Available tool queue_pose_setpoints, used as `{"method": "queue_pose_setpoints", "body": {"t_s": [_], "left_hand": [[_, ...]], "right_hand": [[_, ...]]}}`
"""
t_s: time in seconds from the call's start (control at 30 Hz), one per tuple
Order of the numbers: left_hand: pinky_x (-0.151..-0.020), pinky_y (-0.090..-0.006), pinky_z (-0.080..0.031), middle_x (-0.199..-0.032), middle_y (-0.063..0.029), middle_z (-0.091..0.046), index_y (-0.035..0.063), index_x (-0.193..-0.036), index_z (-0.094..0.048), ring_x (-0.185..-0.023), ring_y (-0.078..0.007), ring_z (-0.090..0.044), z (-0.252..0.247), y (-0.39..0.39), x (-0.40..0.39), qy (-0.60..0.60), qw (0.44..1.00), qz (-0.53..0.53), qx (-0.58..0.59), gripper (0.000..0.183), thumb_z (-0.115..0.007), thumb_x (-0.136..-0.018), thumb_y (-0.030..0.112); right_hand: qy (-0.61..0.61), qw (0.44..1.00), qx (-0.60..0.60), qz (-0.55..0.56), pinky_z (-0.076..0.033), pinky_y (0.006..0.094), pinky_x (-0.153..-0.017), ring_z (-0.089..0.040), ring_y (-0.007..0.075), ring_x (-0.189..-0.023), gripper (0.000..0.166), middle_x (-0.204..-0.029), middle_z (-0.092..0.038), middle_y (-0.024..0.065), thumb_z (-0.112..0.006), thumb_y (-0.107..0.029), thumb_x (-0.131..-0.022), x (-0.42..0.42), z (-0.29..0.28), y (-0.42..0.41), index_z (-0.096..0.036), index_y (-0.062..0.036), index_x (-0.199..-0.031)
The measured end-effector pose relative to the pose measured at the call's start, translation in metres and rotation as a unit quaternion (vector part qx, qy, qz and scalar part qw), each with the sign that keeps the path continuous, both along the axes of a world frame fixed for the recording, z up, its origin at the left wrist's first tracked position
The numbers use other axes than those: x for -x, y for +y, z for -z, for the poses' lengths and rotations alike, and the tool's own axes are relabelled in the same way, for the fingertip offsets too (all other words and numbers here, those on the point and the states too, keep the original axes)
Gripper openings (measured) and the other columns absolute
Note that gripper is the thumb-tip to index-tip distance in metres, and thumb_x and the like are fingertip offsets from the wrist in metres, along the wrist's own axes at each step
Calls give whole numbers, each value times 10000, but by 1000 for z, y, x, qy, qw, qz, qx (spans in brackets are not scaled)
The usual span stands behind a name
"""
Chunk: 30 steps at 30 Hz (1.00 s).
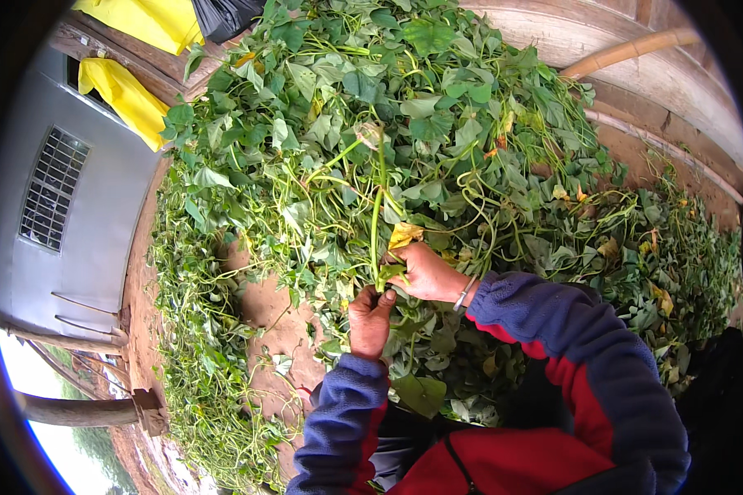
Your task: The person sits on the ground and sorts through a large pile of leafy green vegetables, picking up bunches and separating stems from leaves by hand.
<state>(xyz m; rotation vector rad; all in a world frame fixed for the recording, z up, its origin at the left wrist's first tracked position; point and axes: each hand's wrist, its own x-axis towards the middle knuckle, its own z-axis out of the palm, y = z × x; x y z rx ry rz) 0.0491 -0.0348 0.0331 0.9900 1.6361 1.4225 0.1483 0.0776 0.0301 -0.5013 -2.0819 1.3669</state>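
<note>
A thick green vine stem (pixel 376 229) stretches away from me over a big heap of leafy vines (pixel 433 117). My left hand (pixel 370 320) pinches the near end of that stem between thumb and fingers. Close beside it on the right, my right hand (pixel 424 272) grips leaf stalks at the same end; a metal bangle (pixel 465 293) circles the wrist. Just above the right hand is a yellowed leaf (pixel 405 235). Below my hands hangs a broad green leaf (pixel 420 395). The fingertips partly hide what they hold.
Loose vines (pixel 204 346) lie along the left of a bare earth patch (pixel 285 346). More vines (pixel 675 272) spread to the right, beside a wooden wall (pixel 569 37) and a bamboo pole (pixel 631 52). Yellow sheets (pixel 124 99) and a black plastic bag (pixel 226 18) are at upper left.
</note>
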Motion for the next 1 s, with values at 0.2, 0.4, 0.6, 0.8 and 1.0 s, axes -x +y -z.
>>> {"method": "queue_pose_setpoints", "body": {"t_s": [0.2, 0.4, 0.6, 0.8, 1.0], "left_hand": [[-542, -213, -355, -572, 11, -503, 4, -677, -544, -571, -58, -405, -9, -11, 1, 44, 997, -7, 58, 90, -533, -763, 29], [-567, -233, -400, -640, -42, -575, 7, -709, -564, -571, -95, -490, -14, -3, 35, -31, 998, -51, 0, 108, -534, -790, 72], [-570, -286, -447, -672, -71, -559, 25, -744, -534, -585, -164, -534, -36, -12, 83, -128, 977, -116, -123, 129, -543, -798, 142], [-701, -318, -431, -748, -77, -566, 35, -782, -527, -696, -177, -534, -50, -22, 119, -172, 950, -145, -218, 103, -561, -781, 132], [-637, -328, -472, -765, -88, -568, 42, -801, -522, -679, -188, -550, -44, -10, 100, -133, 969, -100, -183, 104, -565, -777, 134]], "right_hand": [[-25, 986, -81, 146, -474, 299, -549, -592, 204, -590, 156, -686, -600, 113, -542, 40, -651, -13, -4, 32, -589, -8, -792], [-71, 992, -34, 100, -475, 287, -634, -592, 187, -709, 142, -787, -610, 115, -600, -62, -708, -24, 8, 51, -595, -28, -846], [17, 909, 81, 408, -414, 237, -479, -497, 95, -526, 152, -666, -577, 20, -577, -88, -749, -63, 46, 124, -605, -73, -898], [187, 905, 124, 361, -446, 257, -630, -560, 158, -719, 97, -755, -605, 82, -536, -30, -751, -77, 42, 135, -581, -35, -838], [-84, 987, 60, 125, -446, 272, -637, -557, 137, -644, 237, -710, -598, 50, -637, -270, -718, -32, -3, 64, -603, -57, -814]]}}
